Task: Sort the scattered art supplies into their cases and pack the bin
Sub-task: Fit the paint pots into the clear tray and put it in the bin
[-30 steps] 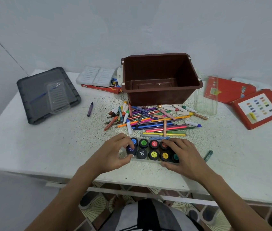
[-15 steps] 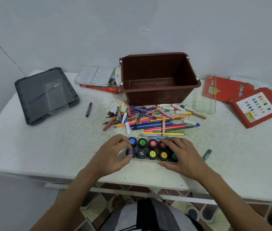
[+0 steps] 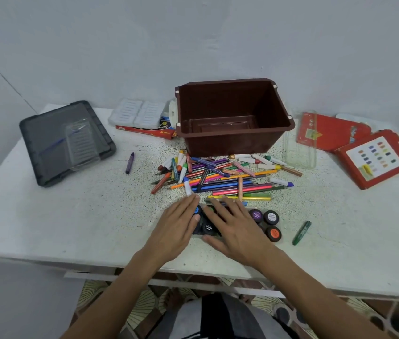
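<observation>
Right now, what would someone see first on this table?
The bright heap of crayons and pens in the middle of the table jumps out, with the big brown bin empty right behind it. Nearer, the left hand and right hand lie flat on the paint pots.

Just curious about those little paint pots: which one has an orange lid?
The orange-lidded pot sits at the set's near right corner; behind it stand a purple-lidded pot and a pale-lidded pot.
</observation>
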